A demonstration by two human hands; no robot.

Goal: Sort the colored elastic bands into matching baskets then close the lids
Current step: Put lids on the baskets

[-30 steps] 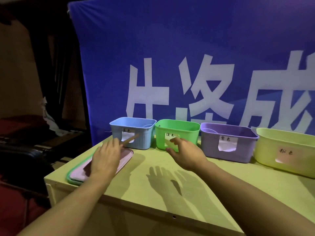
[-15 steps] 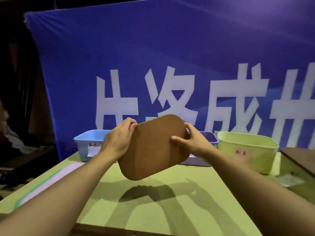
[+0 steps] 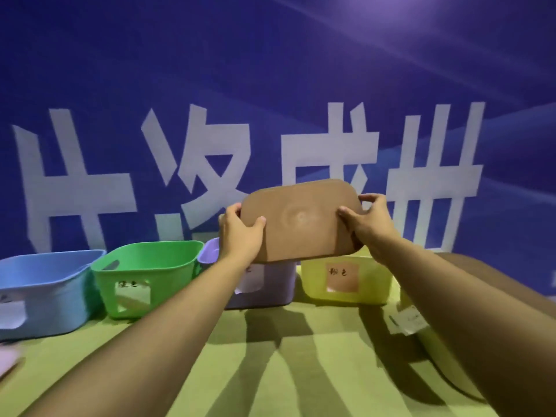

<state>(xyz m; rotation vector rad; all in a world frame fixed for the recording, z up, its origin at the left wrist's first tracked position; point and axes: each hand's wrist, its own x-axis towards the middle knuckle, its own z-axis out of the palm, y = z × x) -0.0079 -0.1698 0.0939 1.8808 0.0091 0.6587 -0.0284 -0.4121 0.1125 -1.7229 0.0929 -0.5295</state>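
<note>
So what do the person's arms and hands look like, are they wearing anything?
Nothing is worn that shows. Both forearms are bare, with no sleeves in view. The left hand and right hand have no gloves, and no rings, watch or bracelets can be seen.

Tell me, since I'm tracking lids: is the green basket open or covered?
Open: the green basket shows its bare rim; both hands hold the brown lid aloft.

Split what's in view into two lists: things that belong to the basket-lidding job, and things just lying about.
Job: brown lid, gripped by left hand and right hand; blue basket, green basket, purple basket, yellow basket.

Lying about: banner; paper slip.
</note>
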